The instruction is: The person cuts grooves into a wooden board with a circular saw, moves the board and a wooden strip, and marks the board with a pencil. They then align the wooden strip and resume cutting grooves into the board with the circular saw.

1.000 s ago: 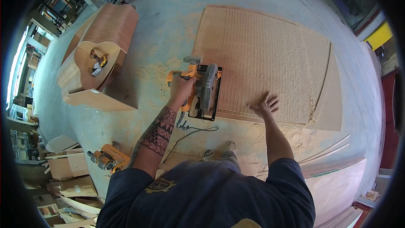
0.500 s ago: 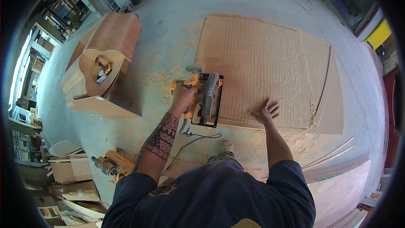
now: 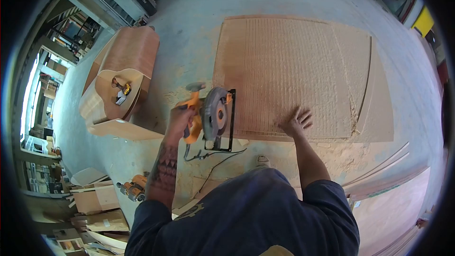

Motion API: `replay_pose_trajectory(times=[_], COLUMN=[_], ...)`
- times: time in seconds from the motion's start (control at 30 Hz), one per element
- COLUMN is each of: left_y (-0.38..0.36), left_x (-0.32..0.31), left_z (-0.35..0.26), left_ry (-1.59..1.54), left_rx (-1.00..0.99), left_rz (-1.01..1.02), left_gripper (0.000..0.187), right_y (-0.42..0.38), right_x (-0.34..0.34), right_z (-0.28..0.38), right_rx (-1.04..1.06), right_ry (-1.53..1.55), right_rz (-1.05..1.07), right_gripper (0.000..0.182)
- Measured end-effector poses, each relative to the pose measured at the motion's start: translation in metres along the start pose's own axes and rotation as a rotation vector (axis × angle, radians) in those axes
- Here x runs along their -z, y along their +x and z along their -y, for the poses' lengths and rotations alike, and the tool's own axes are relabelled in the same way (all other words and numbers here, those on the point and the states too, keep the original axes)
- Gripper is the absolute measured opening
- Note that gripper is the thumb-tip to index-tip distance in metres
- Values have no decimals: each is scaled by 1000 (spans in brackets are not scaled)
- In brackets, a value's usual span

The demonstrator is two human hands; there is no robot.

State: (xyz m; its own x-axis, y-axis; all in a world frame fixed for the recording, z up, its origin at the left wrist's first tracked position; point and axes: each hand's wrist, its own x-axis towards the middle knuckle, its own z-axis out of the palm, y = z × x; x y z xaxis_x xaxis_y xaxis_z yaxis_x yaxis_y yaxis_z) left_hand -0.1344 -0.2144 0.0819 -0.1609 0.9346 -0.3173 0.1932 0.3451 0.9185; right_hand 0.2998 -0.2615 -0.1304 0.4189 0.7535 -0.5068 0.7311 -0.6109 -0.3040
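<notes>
My left hand (image 3: 181, 119) is wrapped round the handle of an orange and grey circular saw (image 3: 217, 114). The saw is tilted, with its black base plate facing the left edge of a large brown board (image 3: 284, 66). Many parallel grooves and lines of sawdust run along that board. Near its front edge my right hand (image 3: 296, 122) rests with the fingers spread, holding nothing. A dark cable (image 3: 213, 153) trails from the saw towards my feet.
A curved wooden piece (image 3: 128, 57) with a yellow and black drill (image 3: 125, 88) in it stands at the left. Another orange tool (image 3: 134, 187) lies on the floor. Offcuts (image 3: 97, 196) are piled at the lower left; pale sheets (image 3: 393, 208) lean at the lower right.
My left hand has moved left with the saw, which has come off the board's left edge and tilted. My right hand stays spread on the board. The view has shifted slightly.
</notes>
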Motion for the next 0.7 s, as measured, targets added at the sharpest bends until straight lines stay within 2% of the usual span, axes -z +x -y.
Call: replay_pose_trajectory(times=[0.07,0.13,0.27,0.3,0.37,0.43,0.5,0.53,0.6,0.67,0.7], left_y=[-28,-56,-91,-107,-140,-173,-215,-225,-261,-297,-304], left_x=[16,33,91,97,108,117,128,129,124,129,135], left_z=[7,18,113,122,140,155,176,188,183,165,197], left_ry=[5,-4,-157,-169,-324,-411,-403,-352,-184,-274,-249], left_rx=[10,54,180,188,266,300,243,200,287,399,274], left_rz=[-31,-166,-283,-299,-492,-559,-619,-621,-781,-906,-991], left_gripper=[14,18,26,26,25,27,27,24,18,14,21], right_y=[-11,-14,-11,-12,-15,-16,-6,-5,13,39,50], right_x=[11,16,14,14,16,14,-1,8,-17,-34,-31], right_z=[3,5,4,4,5,2,-16,-7,-20,-32,-30], right_rx=[37,42,59,72,22,14,139,71,53,52,64], right_ry=[36,27,-7,-24,-67,-118,-96,-183,-244,-384,-436], right_rz=[21,31,42,47,41,57,-74,-67,-133,-124,-162], right_gripper=[154,154,153,153,150,150,144,137,129,120,120])
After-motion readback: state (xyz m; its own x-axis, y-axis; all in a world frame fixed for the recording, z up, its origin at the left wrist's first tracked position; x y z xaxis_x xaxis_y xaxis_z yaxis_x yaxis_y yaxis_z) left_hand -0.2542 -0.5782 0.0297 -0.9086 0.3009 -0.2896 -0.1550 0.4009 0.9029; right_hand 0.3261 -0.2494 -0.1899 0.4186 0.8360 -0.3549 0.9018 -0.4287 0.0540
